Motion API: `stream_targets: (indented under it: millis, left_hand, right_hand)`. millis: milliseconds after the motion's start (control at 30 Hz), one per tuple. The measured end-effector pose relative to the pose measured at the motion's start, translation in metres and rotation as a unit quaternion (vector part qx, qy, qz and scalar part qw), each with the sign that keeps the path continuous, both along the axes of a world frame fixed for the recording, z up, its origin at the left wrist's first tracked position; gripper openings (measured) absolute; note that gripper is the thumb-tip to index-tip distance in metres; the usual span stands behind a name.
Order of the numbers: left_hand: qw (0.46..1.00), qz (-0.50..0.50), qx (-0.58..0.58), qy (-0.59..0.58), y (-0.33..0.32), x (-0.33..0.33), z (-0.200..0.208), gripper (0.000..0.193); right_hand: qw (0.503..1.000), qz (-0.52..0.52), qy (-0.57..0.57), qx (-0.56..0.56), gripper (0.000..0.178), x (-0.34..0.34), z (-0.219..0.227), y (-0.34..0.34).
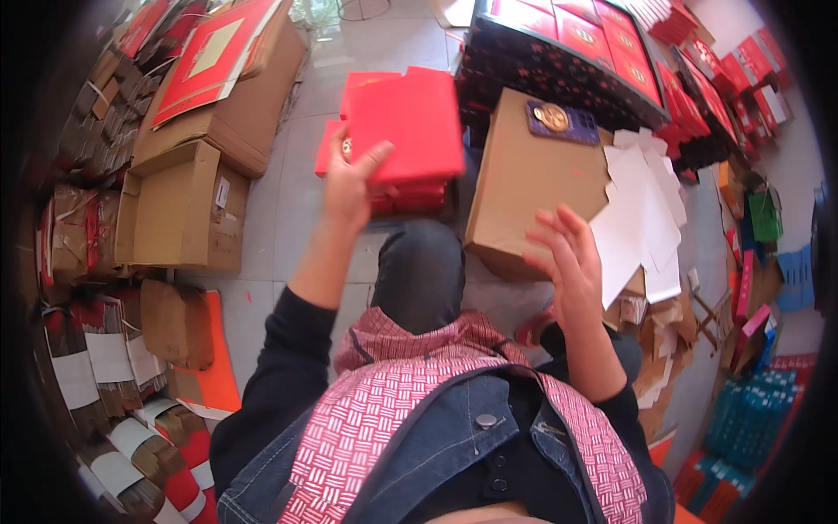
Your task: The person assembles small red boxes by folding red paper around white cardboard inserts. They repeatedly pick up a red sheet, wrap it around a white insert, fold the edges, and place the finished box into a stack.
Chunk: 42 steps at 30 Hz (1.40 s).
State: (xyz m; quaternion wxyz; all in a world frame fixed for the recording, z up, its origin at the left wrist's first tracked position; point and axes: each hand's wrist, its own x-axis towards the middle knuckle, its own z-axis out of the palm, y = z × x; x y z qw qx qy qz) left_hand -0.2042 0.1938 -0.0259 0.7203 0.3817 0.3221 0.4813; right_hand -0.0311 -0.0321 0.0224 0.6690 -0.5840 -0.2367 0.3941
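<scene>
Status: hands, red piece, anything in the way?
Left hand gripping square red piece over red stack. Right hand open, empty, near cardboard box. Phone lying on that box.

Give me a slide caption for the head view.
Left hand gripping square red packaging; open right hand near a cardboard box topped by a purple phone.

Your left forearm (316,272) is slanting forward, the left hand (347,190) gripping with its thumb (375,159) showing, other fingers mostly hidden; your right hand (572,260) is hovering, palm facing inward, fingers loosely spreading and bending.
</scene>
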Motion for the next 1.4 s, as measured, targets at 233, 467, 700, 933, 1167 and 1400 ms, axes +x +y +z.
stream_targets:
  millis: [233,467,700,933,1167,1400]
  left_hand:
    - [0.981,0.035,-0.059,0.179,0.168,0.005,-0.094,0.075]
    - [0.747,0.204,0.306,0.554,0.160,-0.025,-0.119,0.034]
    - [0.628,-0.239,-0.076,0.737,-0.101,-0.224,-0.278,0.021]
    - [0.528,-0.388,-0.325,0.682,-0.272,-0.292,-0.272,0.021]
    - [0.600,-0.314,-0.309,0.668,-0.250,-0.261,-0.277,0.021]
    - [0.637,-0.328,-0.206,0.667,-0.195,-0.230,-0.295,0.020]
  right_hand:
    - [0.955,0.253,-0.010,-0.155,0.018,0.001,-0.063,-0.068]
    - [0.769,0.494,-0.209,-0.349,0.024,0.022,-0.271,-0.111]
    - [0.679,0.605,-0.188,-0.371,0.030,0.070,-0.347,-0.119]
    - [0.652,0.611,-0.197,-0.404,0.029,0.111,-0.334,-0.128]
    - [0.659,0.585,-0.221,-0.418,0.027,0.142,-0.314,-0.116]
    - [0.723,0.467,-0.295,-0.416,0.026,0.163,-0.280,-0.145]
